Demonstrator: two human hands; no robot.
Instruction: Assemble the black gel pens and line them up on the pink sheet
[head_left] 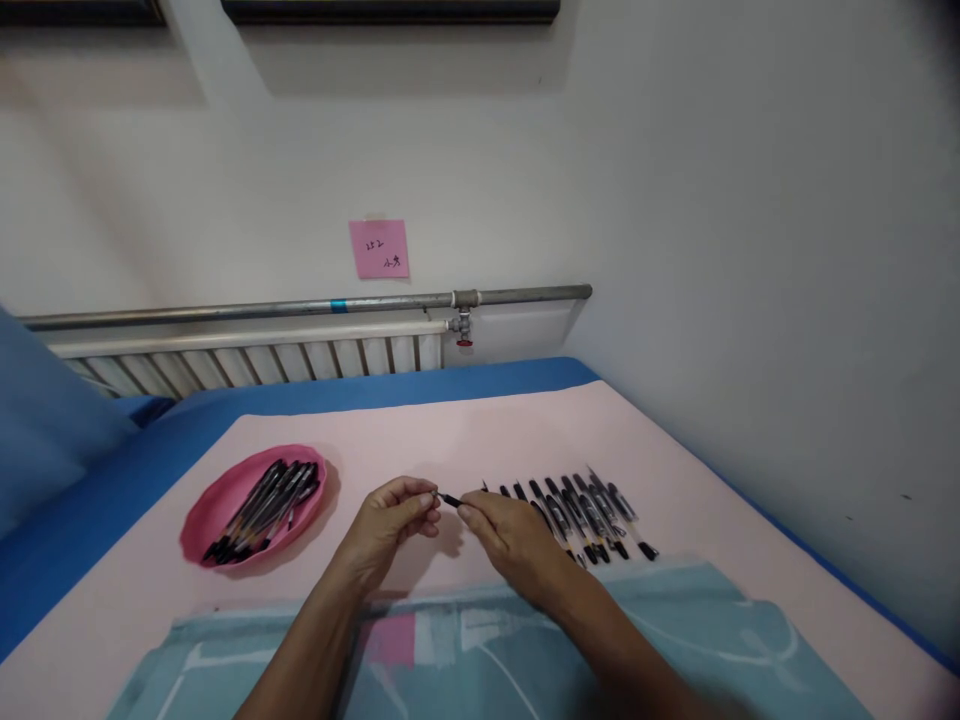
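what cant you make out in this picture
All in the head view:
- Held pen, rear end: hidden by the right hand.
- Held pen, tip end: too small at the left hand to tell details.
- Row pens, leftmost: partly behind the right hand.
- Bowl pens, lower ones: covered by those above.
- Dark objects: cut off by the top edge.

Taped to a pale wall (720,200), a pink note (379,250) in black handwriting; beneath it, a metal pipe (262,311) with blue tape (339,306), above a ribbed white radiator (300,334) and red-handled valve (464,324); at far left, blue cloth (45,430); nearest the camera, teal fabric (690,610) with white line patterns and a pink patch (395,640).
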